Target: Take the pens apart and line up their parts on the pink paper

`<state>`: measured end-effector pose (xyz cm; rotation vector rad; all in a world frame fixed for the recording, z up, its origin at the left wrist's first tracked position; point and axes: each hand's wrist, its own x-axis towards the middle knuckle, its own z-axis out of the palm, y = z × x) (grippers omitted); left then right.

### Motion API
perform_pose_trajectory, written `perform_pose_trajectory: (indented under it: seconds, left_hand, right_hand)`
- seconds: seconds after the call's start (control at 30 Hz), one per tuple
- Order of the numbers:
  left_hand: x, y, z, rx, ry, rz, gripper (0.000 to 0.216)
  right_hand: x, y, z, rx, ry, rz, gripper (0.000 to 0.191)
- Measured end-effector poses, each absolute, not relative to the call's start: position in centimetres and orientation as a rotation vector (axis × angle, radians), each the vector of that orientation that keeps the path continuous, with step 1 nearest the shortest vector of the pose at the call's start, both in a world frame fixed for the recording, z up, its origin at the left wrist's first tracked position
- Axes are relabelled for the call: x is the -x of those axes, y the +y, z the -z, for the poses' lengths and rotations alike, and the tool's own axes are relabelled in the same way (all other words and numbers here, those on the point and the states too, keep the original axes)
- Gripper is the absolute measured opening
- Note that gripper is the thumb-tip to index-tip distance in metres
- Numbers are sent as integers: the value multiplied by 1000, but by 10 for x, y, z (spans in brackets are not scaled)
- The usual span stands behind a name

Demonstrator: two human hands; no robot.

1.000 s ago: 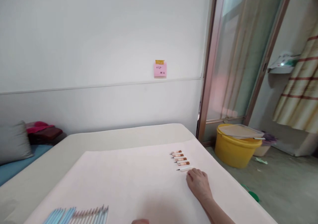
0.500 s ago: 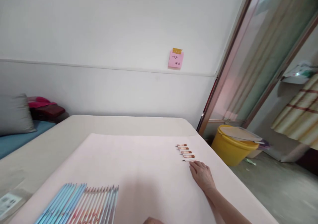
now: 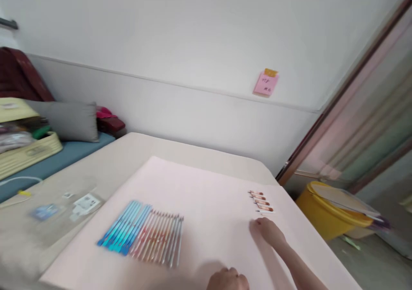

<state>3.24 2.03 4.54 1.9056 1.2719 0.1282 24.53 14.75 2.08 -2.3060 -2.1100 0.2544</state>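
Observation:
On the pale pink sheet [image 3: 209, 195], my right hand [image 3: 270, 233] is closed just below a short column of small white-and-brown pencil-like pieces [image 3: 261, 197] with dark points. The nearest one, a plain white piece [image 3: 266, 212], lies just beyond its fingertips, apart from them. Nothing sticks out of that hand. My left hand [image 3: 228, 280] is at the bottom edge with knuckles bent and fingers curled under; what is inside is hidden. To its left lies a neat row of slim pencils: blue ones [image 3: 124, 228], then pale ones with reddish patterns [image 3: 154, 236], then greyish ones [image 3: 175, 240].
Clear plastic packaging with a white label [image 3: 86, 202] lies on the cream table [image 3: 125, 165] at left. Beyond are a grey cushion [image 3: 74, 120] and a pale yellow container [image 3: 32, 152]. A yellow bin [image 3: 317, 212] stands right of the table. A pink note [image 3: 266, 83] is on the wall.
The view has swung left and tilted, bringing more of the left side into sight. My right hand has drawn away from the white piece, its fingers curling. More of my left hand shows.

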Motion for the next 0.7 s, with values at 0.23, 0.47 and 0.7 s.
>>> perform_pose_trajectory:
  seconds: [0.23,0.47,0.7]
  left_hand:
    - [-1,8,-54,-2102,1438,-92,40]
    - [24,22,-45,-2080,1713,-66,47]
    - [31,25,-9,-2080,1910,76,60]
  right_hand:
    - [-140,65,-33,1940,-2209,-536,38]
    - [-124,46,-30,1920,-2234,-549,37]
    - [-145,41,-23,1968,-2279,-430,36]
